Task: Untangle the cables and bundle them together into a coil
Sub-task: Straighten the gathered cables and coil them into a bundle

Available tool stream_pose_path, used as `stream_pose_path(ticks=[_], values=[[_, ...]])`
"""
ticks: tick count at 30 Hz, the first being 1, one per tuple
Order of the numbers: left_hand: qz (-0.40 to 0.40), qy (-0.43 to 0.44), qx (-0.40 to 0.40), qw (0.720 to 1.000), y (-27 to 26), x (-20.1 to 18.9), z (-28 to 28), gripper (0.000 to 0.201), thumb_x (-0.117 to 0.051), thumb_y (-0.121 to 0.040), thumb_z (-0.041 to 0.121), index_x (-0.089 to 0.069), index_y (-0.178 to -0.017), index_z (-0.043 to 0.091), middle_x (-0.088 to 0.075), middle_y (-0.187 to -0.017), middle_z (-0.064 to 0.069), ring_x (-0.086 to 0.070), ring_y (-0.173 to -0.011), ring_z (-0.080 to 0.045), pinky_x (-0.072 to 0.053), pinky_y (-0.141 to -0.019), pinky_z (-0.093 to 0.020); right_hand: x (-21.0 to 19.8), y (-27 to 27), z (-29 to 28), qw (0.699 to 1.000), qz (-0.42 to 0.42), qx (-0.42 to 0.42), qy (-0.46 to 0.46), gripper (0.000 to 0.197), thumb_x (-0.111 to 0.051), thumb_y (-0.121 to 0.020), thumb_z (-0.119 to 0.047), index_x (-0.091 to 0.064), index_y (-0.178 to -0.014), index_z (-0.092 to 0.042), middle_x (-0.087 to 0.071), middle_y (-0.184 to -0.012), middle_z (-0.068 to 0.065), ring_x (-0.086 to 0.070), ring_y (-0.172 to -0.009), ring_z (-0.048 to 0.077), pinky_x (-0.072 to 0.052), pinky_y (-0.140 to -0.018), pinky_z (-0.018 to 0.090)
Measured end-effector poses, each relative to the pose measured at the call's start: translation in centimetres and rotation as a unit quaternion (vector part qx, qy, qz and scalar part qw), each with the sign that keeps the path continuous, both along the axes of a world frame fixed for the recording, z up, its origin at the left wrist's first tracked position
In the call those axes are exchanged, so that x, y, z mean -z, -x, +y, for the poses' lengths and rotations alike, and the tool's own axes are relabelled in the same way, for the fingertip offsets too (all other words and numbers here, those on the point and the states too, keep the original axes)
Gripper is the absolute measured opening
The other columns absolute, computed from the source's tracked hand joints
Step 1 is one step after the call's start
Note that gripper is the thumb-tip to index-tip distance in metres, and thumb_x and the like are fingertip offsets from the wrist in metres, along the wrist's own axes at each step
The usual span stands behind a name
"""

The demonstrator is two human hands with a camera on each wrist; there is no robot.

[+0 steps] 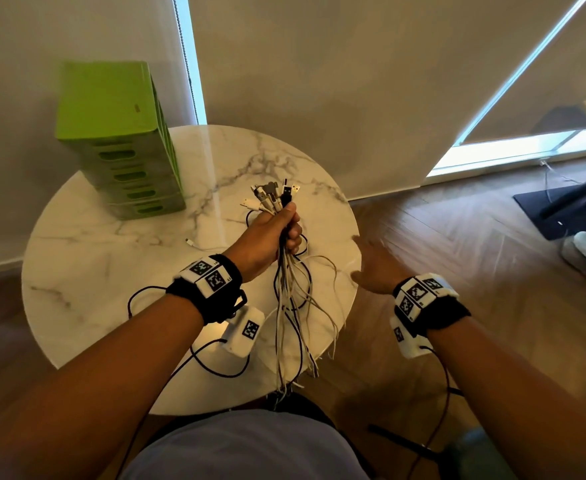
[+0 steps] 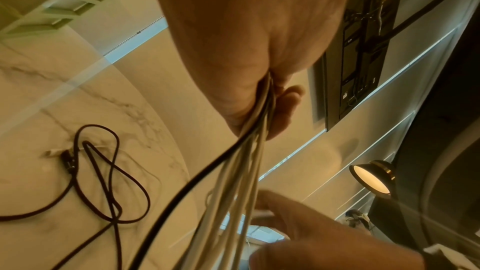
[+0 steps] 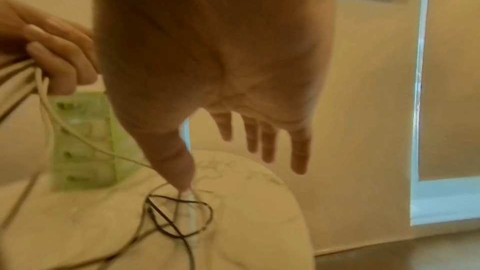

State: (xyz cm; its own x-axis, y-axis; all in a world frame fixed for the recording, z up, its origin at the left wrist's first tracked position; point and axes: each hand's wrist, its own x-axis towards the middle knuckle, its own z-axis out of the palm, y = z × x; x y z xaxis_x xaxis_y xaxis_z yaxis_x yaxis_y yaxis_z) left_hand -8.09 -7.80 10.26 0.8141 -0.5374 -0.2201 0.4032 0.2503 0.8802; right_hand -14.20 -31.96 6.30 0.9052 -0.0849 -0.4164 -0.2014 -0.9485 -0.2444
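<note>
While fisted, cables (image 1: pixel 286 292) (right hand (image 1: pixel 376 268) seemingly splayed).

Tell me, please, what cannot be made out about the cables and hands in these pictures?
- Cable count: the left hand wraps the bundle of cables, and the strands overlap in the head view.
- Bundle's lower ends: they drop past the table edge against dark clothing.
- Plug types: too small.
- Right hand: motion-blurred in the head view; any contact with the strands is unclear.
- Dark cable on the table: cut off by the left wrist view's edge.

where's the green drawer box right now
In the head view the green drawer box stands at the far left of the round marble table, against the wall, left of the cable bundle in the left hand.
</note>
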Motion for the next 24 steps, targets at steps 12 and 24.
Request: stream_pose_path(ticks=[12,24], values=[[-0.256,-0.245,0.159,0.922,1.9,-3.1,-2.7,0.040,-0.039,-0.106,0.046,-0.057,-0.083,0.019,-0.060,-0.075,0.005,-0.058,-0.075,-0.014,-0.048,-0.087,-0.035,-3.1,2.2,7.5,0.931,-0.041,-0.023,-0.361,0.017,-0.064,-0.097,-0.024,-0.073,-0.110,-0.018,-0.073,-0.111,-0.001,-0.068,-0.102,0.013,-0.051,-0.101,0.046],[-0.217,-0.135,0.192,0.947,-0.5,-2.7,1.2,0.055,-0.070,-0.087,0.051,-0.061,-0.127,0.016,-0.068,-0.118,0.004,-0.062,-0.113,-0.005,-0.048,-0.094,-0.019,-6.5,2.1,10.2,0.780,-0.009,0.132,-0.612,0.012,-0.039,-0.103,-0.007,-0.046,-0.096,-0.013,-0.029,-0.065,-0.004,-0.025,-0.055,0.011,-0.027,-0.054,0.030]])
